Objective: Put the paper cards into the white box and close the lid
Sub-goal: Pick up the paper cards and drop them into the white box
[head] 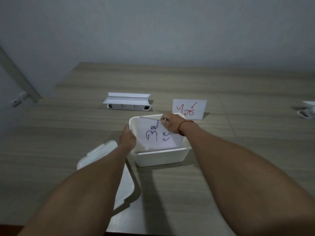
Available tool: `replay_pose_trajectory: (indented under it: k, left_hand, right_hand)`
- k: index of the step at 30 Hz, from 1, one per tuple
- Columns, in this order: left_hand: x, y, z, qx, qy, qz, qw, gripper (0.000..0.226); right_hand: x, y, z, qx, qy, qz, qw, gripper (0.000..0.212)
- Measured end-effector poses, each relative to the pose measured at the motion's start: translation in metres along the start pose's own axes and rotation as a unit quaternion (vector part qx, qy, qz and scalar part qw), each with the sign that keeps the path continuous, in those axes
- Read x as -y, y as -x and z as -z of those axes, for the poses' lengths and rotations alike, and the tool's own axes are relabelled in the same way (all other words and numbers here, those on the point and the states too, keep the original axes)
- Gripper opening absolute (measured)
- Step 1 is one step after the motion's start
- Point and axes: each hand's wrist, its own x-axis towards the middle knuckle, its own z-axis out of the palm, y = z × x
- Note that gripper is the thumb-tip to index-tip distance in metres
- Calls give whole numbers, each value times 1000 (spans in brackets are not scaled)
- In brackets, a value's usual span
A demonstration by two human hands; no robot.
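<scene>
The white box (163, 158) stands open in the middle of the wooden table. A paper card with blue writing (156, 135) leans inside it, its top edge pinched by my right hand (172, 124) over the box's far rim. My left hand (127, 138) grips the box's left wall. A second card with red writing (189, 109) stands upright just behind the box on the right. The white lid (100, 154) lies flat on the table to the left of the box, partly hidden under my left forearm.
A white folded card holder (127, 101) sits further back on the table, left of the red card. A white object (307, 109) lies at the table's right edge. The wall rises behind the table's far edge.
</scene>
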Motion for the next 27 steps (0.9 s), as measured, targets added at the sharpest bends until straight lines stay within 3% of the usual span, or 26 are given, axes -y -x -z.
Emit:
replay_pose_trajectory:
  k: [6, 10, 15, 27]
  left_hand:
    - [-4, -9, -1, -21, 17, 70, 997, 36]
    - [-10, -16, -11, -25, -4, 69, 997, 37]
    - [-16, -26, -30, -25, -30, 33, 999, 37]
    - [-48, -71, -80, -46, -85, 11, 995, 29]
  right_hand:
    - [0, 12, -32, 168, 79, -30, 982, 32]
    - [-8, 6, -22, 178, -33, -79, 980, 32]
    - [-27, -11, 15, -8, 16, -79, 997, 37]
    - [-99, -94, 37, -172, 70, -114, 976, 35]
